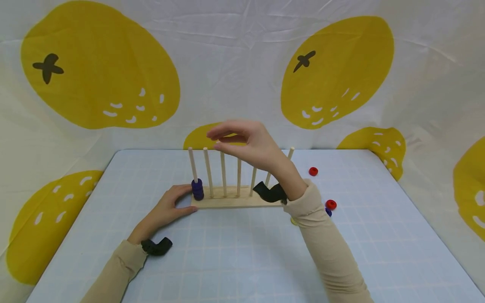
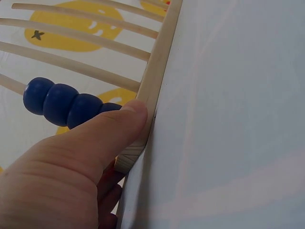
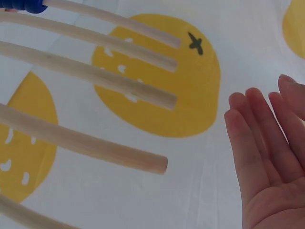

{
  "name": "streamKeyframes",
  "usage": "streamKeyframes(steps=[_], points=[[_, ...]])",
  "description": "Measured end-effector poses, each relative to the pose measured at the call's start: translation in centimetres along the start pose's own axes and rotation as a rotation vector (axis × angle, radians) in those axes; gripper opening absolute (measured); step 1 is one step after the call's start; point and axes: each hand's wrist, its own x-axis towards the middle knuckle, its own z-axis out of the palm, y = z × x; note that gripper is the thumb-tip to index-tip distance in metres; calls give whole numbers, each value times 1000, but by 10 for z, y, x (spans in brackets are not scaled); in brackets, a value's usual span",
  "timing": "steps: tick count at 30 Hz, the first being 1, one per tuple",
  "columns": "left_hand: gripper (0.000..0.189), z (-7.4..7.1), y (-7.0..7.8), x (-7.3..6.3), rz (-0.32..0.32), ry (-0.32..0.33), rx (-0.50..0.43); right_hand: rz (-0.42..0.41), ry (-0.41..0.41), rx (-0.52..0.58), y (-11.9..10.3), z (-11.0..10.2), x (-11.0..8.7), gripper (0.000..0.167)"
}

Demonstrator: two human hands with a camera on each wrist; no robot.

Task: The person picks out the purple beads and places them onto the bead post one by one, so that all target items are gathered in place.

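A wooden peg stand (image 1: 227,203) with a row of upright pegs (image 1: 209,172) stands on the table. Several dark blue beads (image 1: 197,190) are stacked at the bottom of its leftmost peg. My left hand (image 1: 166,211) grips the left end of the base, and the left wrist view shows the thumb (image 2: 119,125) pressing its front edge beside the blue beads (image 2: 59,102). Above the peg tops is my right hand (image 1: 259,147), fingers loosely bent with nothing between them. The right wrist view shows this right hand (image 3: 271,176) apart from the peg ends (image 3: 159,163).
To the right of the stand lie two red beads, one farther back (image 1: 313,171) and one nearer (image 1: 331,204). Next to the nearer one is a blue bead (image 1: 328,212). A yellow piece (image 1: 293,221) is partly hidden by the right sleeve. A patterned curtain (image 1: 235,63) hangs behind the table (image 1: 235,261).
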Motion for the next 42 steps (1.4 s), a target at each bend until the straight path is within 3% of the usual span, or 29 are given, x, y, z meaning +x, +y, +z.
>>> streamKeyframes(steps=[17,31,42], points=[[63,-1,1,0,-42,-11,-2,-63,63,-52,-6,-35,-43,29],[63,-1,1,-1,-50,-28,-12,28,132,-112,-1,-62,-87,30],[63,-1,1,0,-75,-37,-12,44,218,-100,1,-79,-120,32]])
